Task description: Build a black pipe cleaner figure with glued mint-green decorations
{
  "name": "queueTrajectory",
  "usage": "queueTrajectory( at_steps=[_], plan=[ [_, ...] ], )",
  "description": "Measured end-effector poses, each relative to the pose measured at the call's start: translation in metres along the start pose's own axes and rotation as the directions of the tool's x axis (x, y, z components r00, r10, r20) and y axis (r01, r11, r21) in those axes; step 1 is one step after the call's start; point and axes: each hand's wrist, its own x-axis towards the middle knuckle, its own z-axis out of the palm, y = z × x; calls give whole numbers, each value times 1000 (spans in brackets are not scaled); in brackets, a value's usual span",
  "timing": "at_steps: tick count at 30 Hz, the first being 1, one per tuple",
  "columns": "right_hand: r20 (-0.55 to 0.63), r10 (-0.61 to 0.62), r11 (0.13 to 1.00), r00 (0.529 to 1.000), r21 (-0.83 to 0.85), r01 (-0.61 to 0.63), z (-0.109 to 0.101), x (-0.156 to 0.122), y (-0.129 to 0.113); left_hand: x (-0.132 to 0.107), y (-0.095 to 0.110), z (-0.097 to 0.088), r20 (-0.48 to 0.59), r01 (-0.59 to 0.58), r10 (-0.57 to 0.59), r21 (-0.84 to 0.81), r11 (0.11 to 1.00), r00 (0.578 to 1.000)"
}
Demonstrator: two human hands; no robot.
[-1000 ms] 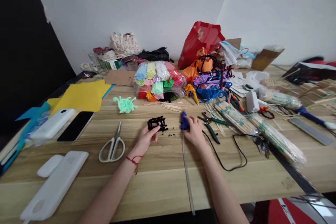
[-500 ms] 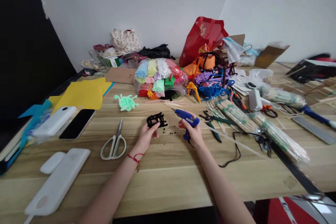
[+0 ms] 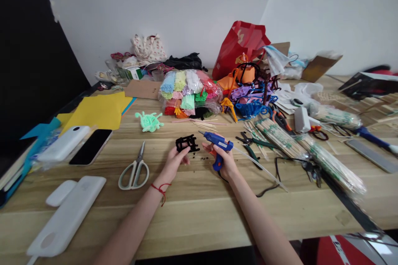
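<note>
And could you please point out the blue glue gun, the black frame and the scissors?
Blue glue gun [image 3: 218, 140], head view: on its body.
Black frame [image 3: 190, 142], head view: on its bars.
Scissors [image 3: 138, 161], head view: near the pivot.

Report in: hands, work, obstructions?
Left hand holding black frame. Right hand gripping glue gun, nozzle leftward. Dark crumbs on the tabletop between.

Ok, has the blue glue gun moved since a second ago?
Yes: in the right hand, the blue glue gun has turned, its nozzle swinging left, closer to the unmoved white-handled scissors.
</note>
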Motion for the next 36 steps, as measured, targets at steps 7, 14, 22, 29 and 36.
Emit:
queueTrajectory(
  at_steps=[7,14,22,29,36],
  plan=[
    [41,-6,1000,999,-6,6,4,-3,5,-5,4,5,20,-26,25,60,998,999],
    [7,-31,995,1000,-94,31,4,-3,8,-7,7,8,28,-95,93,102,990,995],
    [22,-27,993,999,-111,29,4,-2,8,-4,2,8,1,-128,128,81,988,992],
    [30,-28,997,999,-68,30,5,-3,7,-4,0,8,5,-158,158,108,981,987],
    [22,-14,999,1000,-50,15,5,-4,8,-6,3,8,0,-175,176,116,978,984]
  ],
)
